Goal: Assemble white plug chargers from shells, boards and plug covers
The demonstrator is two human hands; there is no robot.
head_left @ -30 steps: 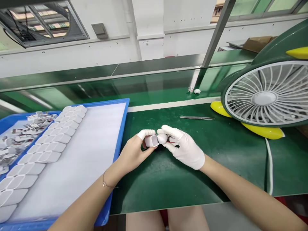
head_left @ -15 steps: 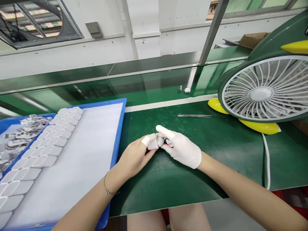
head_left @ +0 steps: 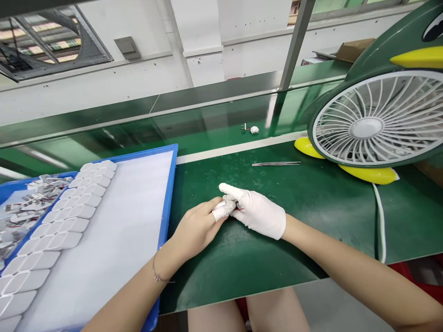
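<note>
Meeting just above the green table (head_left: 242, 267), my left hand (head_left: 199, 228) and my white-gloved right hand (head_left: 263, 214) both hold a small red-wired piece (head_left: 239, 210) between their closed fingertips, which hide most of it from me. To the left, white casings (head_left: 74, 212) stand in rows on a lined blue tray (head_left: 168, 203), well apart from my grip. Beyond my hands, metal tweezers (head_left: 277, 163) lie on the tabletop, near the fan (head_left: 367, 128).
</note>
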